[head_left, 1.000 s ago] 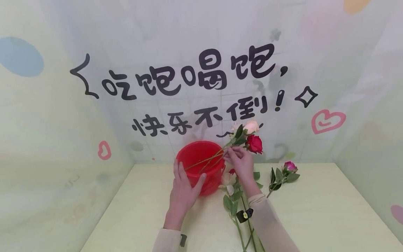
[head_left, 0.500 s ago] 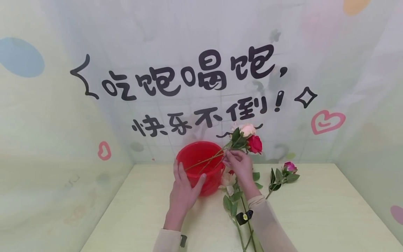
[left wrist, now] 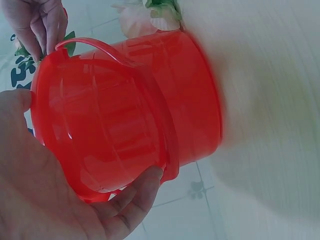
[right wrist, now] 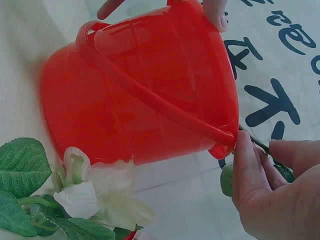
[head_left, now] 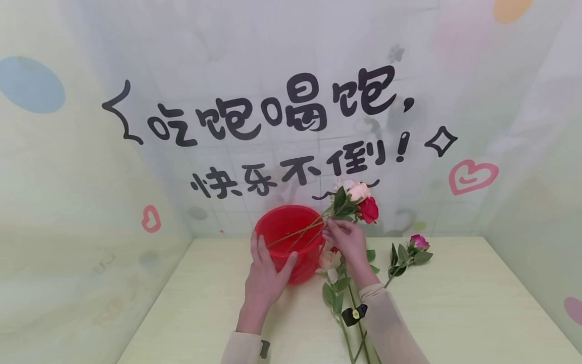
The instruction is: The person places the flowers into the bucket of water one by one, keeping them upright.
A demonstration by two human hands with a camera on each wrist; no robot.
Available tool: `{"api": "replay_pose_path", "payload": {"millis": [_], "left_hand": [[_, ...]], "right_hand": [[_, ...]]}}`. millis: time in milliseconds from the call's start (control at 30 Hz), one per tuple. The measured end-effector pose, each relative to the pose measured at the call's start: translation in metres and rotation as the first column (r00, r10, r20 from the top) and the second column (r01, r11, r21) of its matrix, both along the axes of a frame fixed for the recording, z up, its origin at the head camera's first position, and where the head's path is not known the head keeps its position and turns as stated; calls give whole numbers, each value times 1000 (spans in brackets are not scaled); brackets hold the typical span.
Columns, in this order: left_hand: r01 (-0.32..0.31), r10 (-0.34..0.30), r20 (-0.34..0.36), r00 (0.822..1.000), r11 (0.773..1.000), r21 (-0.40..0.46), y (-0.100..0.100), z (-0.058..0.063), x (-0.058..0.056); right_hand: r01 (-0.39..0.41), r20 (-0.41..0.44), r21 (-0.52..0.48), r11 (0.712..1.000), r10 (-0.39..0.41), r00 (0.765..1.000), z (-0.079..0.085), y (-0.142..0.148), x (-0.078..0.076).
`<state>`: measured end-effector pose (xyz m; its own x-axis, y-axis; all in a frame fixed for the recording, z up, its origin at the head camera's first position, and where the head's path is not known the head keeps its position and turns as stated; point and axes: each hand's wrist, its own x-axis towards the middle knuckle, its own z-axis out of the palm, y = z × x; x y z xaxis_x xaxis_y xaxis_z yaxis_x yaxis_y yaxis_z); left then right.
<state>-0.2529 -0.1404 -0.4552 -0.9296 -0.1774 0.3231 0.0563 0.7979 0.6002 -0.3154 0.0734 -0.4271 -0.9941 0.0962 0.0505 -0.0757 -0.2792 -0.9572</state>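
Observation:
A red bucket [head_left: 302,268] stands upright on the table, tilted across both wrist views by the camera angle. My left hand [head_left: 267,280] holds its left and near side, the thumb and fingers spread around the wall. At the right rim my right hand [head_left: 347,240] pinches a stem between thumb and fingers. A red rose [head_left: 368,210] and a light pink rose [head_left: 359,191] lean out over the right rim, with a paler bloom partly hidden behind. Thin green stems [head_left: 295,234] slant down into the bucket. Which stem belongs to which bloom I cannot tell.
Beside the bucket, a cream rose [head_left: 329,259] and other stems lie on the table [head_left: 454,308], partly under the right forearm. Farther right lies a magenta rose [head_left: 419,241] with leaves. A printed backdrop [head_left: 291,50] stands close behind the bucket.
The pink rose and its leaves have sunk slightly, while the right hand stays near the rim with its pinch. The left hand and the bucket have kept their place.

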Motion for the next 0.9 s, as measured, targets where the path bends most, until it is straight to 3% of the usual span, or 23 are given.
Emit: {"api": "replay_pose_path", "payload": {"millis": [300,633,900], "left_hand": [[12,-12,20,1000,1000,12,-1,0,-3],[1,-1,-24,1000,1000,-5,0,-7,2],[18,-18,-21,1000,1000,1,0,-2,3]], "right_hand": [[-26,-22,19,999,26,999,-1,3,1],[-68,-22,-5,998,68,997,-9,7,7],[-104,-2,-6,995,104,995,-5,12,7]]}}
